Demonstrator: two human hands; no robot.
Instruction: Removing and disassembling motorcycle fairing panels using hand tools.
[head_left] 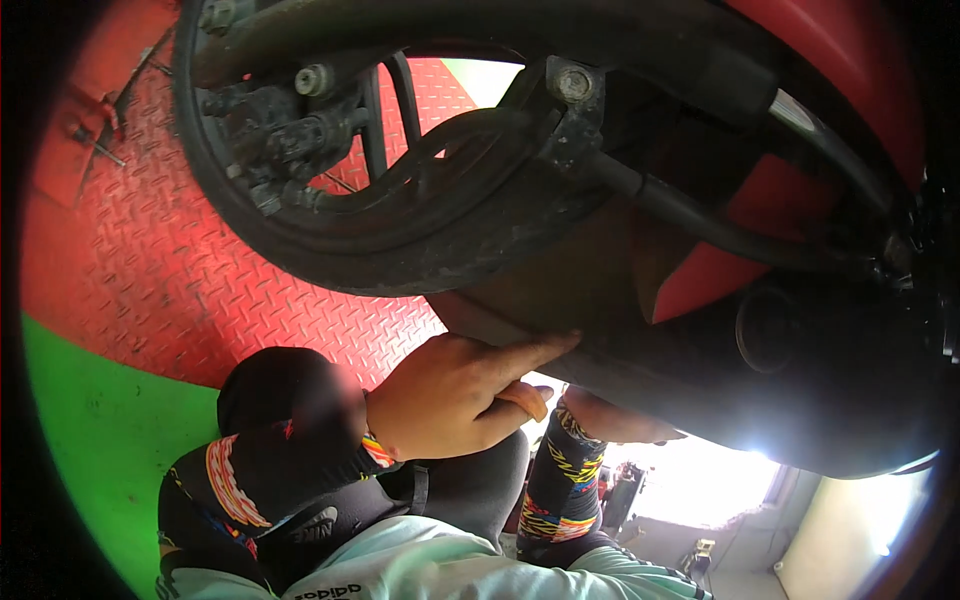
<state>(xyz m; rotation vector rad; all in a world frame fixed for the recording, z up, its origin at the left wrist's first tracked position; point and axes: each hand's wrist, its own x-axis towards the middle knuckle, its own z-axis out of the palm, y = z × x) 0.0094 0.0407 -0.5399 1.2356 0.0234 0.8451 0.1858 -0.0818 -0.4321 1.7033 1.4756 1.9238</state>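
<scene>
A large dark body panel of a motorcycle hangs over my hands. My left hand reaches in from the left, its index finger stretched out against the panel's lower edge. The thumb bends below that finger, apart from it, and no tool shows there. My right hand is up under the same edge, farther right. The panel hides its fingers, so what they touch cannot be seen. Just above and left is the black wheel's tyre, with a dark brake caliper inside the rim.
Red patterned metal plate lies under the wheel, bordered by green floor at left. A black fork tube crosses the top, and a bent black tube runs right from a bolted bracket. Bright light glares at lower right.
</scene>
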